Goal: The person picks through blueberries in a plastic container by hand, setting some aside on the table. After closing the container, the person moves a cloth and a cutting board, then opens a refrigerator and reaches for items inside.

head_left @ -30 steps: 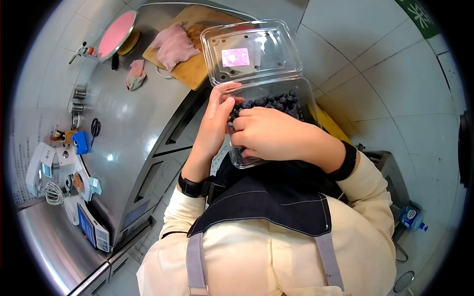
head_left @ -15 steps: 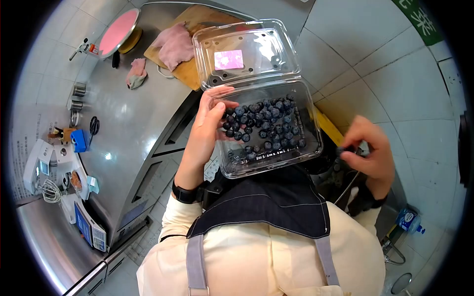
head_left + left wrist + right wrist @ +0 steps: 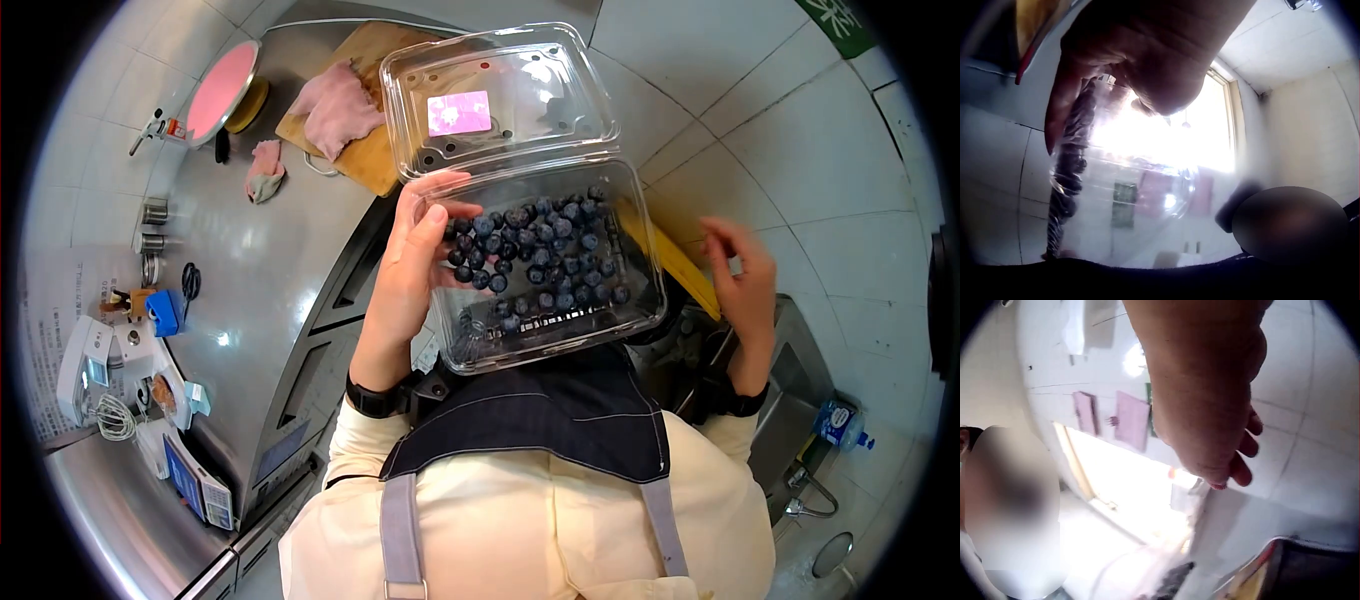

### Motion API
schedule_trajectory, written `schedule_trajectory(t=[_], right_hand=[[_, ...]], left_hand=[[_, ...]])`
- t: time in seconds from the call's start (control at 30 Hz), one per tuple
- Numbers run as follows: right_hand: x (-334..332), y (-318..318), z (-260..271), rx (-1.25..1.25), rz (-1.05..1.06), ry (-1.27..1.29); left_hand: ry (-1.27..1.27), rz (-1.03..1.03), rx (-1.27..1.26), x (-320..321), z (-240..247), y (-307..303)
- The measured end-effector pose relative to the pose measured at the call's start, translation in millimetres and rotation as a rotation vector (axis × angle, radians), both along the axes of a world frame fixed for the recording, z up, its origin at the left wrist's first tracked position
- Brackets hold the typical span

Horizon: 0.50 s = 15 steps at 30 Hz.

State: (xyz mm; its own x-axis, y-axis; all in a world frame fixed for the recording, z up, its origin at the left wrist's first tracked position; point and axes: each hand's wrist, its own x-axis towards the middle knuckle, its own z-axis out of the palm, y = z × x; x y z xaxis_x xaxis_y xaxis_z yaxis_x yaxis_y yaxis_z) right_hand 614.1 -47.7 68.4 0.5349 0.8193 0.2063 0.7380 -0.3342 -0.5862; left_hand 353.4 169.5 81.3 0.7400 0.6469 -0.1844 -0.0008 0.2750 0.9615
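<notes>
My left hand (image 3: pixel 403 262) grips the left wall of a clear plastic clamshell box (image 3: pixel 556 341), thumb over the rim. Many dark blueberries (image 3: pixel 545 240) lie inside, with bare floor along the near side. Its hinged lid (image 3: pixel 530 95), bearing a pink label (image 3: pixel 459 113), is folded back away from my body. From below, the left wrist view shows the box wall (image 3: pixel 1147 169) under the palm. Off to the right of the box hangs my right hand (image 3: pixel 746 295), its fingers loosely bent and no berry visible in them. The right wrist view shows that hand (image 3: pixel 1210 419) apart from the box.
Below the right hand is a sink (image 3: pixel 790 440) with a faucet (image 3: pixel 815 500) and plastic bottle (image 3: pixel 842 425). A yellow strip (image 3: pixel 685 270) runs behind the box. On the left, a steel counter (image 3: pixel 240 260) bears a cutting board (image 3: pixel 375 165), pink cloth (image 3: pixel 338 108), cake turntable (image 3: pixel 225 95) and scale (image 3: pixel 195 480).
My right hand has left the blueberries and moved right with something dark between its fingers, which then loosened; nothing shows in them now. The left hand still holds the box, now tilted slightly.
</notes>
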Motion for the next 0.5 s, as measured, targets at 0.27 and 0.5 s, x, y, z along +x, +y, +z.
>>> schedule_trajectory(t=[0.27,0.5], right_hand=[[-75.2,105.7,65.1,0.160,0.764,-0.389],[-96.7,151.7,23.7,0.241,0.923,-0.568]], left_hand=[[-0.004,-0.074,0.000,9.1,-4.4,-1.6],[-0.047,0.064,0.021,10.1,-11.7,-8.9]])
